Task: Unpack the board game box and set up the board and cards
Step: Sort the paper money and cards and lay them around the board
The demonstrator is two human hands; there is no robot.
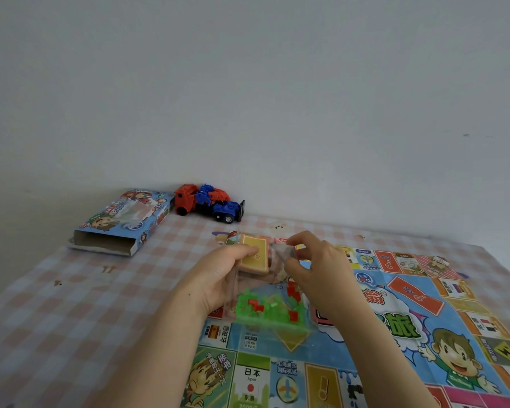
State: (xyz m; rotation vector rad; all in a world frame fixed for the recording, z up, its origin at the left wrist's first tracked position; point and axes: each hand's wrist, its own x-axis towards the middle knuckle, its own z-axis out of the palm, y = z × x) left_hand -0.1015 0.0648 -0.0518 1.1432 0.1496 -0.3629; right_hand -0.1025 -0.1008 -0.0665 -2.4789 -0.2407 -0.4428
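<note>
A clear plastic bag (273, 312) hangs above the unfolded paper game board (401, 319). Inside it are a yellow-backed card deck (255, 254) and green and red plastic pieces (265, 309). My left hand (223, 275) grips the bag's left side, thumb on the deck. My right hand (312, 266) pinches the bag's top edge. The opened blue game box (121, 222) lies empty-ended at the back left of the table.
A red and blue toy truck (208, 203) stands by the wall behind the box. A pink checked tablecloth (71, 304) covers the table. The white wall runs along the table's far edge.
</note>
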